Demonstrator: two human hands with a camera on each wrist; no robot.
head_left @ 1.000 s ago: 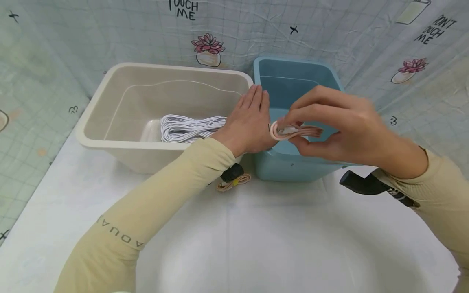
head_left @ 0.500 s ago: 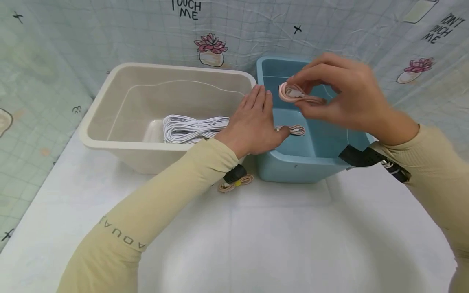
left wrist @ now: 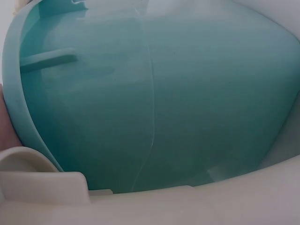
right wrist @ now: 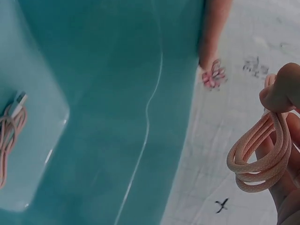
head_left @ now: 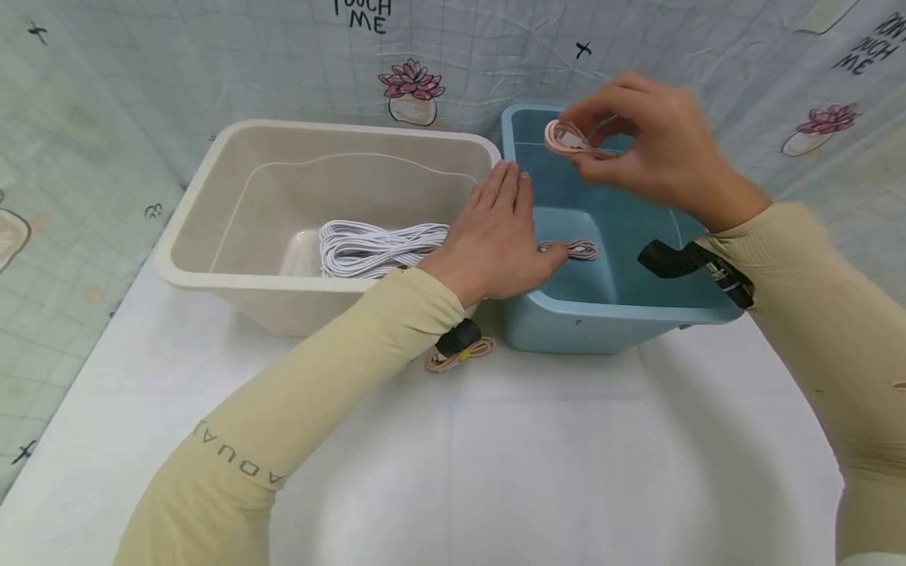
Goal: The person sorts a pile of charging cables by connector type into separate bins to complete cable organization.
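My right hand (head_left: pixel 647 145) pinches a coiled pink USB cable (head_left: pixel 566 139) above the back of the blue bin (head_left: pixel 623 313); the right wrist view shows the loops of this cable (right wrist: pixel 260 154) between thumb and fingers. Flat across the meeting rims of the two bins lies my left hand (head_left: pixel 495 240), fingers straight and thumb reaching over the blue one. A second pink cable (head_left: pixel 582 250) lies on the blue bin's floor, partly hidden by that thumb; its USB plug (right wrist: pixel 19 102) shows in the right wrist view.
To the left stands a beige bin (head_left: pixel 212 281) holding a bundle of white cable (head_left: pixel 375 248). Another pink cable with a yellow tie (head_left: pixel 463 354) lies on the white table (head_left: pixel 552 472) before the bins, partly behind the left wrist camera (head_left: pixel 458 338). A patterned sheet (head_left: pixel 481 63) hangs behind.
My right hand has risen and moved back with the coiled cable, uncovering the blue bin's inside and the cable in it. The left hand has stayed on the rims, its thumb now spread out.
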